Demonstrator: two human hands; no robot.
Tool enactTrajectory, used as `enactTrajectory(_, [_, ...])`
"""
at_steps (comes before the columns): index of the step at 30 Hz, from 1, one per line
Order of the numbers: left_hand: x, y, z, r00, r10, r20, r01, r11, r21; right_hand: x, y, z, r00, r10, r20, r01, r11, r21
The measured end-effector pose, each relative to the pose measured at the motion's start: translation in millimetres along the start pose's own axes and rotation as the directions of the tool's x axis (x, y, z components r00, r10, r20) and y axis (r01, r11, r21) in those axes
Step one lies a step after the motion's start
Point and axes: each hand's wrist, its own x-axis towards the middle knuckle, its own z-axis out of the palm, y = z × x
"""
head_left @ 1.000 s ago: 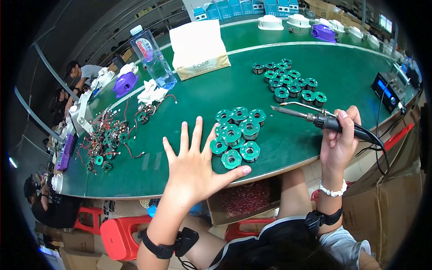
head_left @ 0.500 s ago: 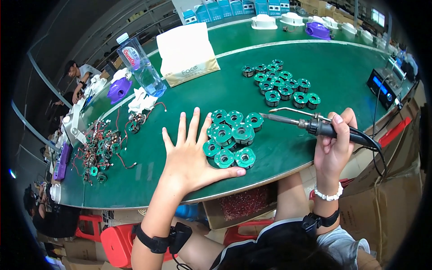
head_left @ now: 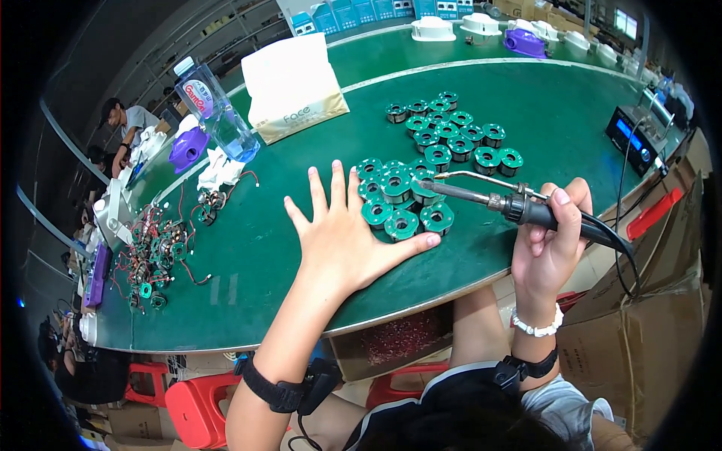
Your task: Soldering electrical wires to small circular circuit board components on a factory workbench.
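My left hand (head_left: 342,233) lies on the green table with its fingers spread. Its thumb and index finger border a cluster of small round motor stators (head_left: 401,224) topped with green circuit boards, some of them stacked. In my right hand (head_left: 555,233) is a soldering iron (head_left: 519,207) with a black handle and a thin metal tube along its top. The iron points left, its tip overlapping the cluster's right edge; whether it touches a board I cannot tell. Farther back sits a second group of similar stators (head_left: 446,129).
At the left lies a tangled heap of wired stators (head_left: 158,252). Behind it stand a water bottle (head_left: 218,113) and a tissue pack (head_left: 297,90). A black soldering station (head_left: 632,141) with a blue display stands at the right. Cardboard boxes (head_left: 617,361) are below it.
My left hand has slid right and slightly forward, with the near cluster shifted and packed closer. The soldering iron has moved slightly left, over the cluster's edge. The whole view has shifted a little.
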Motion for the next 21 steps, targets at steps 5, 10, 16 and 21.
enactTrajectory(5, [17.5, 13.4, 1.2, 0.998, -0.060, 0.033, 0.059, 0.998, 0.032, -0.9, 0.8, 1.5, 0.997, -0.043, -0.062, 0.045, 0.999, 0.030])
enactTrajectory(10, [33.4, 24.2, 7.9, 1.000, -0.008, 0.020, 0.008, 1.000, -0.005, 1.8, 1.0, 0.4, 0.992, -0.060, -0.110, 0.065, 0.997, 0.043])
enactTrajectory(16, [48.1, 35.1, 10.7, 1.000, -0.005, 0.027, 0.004, 1.000, 0.021, 0.7, 0.9, 0.3, 0.994, -0.059, -0.087, 0.068, 0.993, 0.100])
enactTrajectory(21, [69.0, 45.9, 13.1, 0.995, -0.012, 0.097, 0.009, 1.000, 0.028, -0.3, 5.1, 3.4, 0.994, -0.052, -0.093, 0.062, 0.992, 0.113])
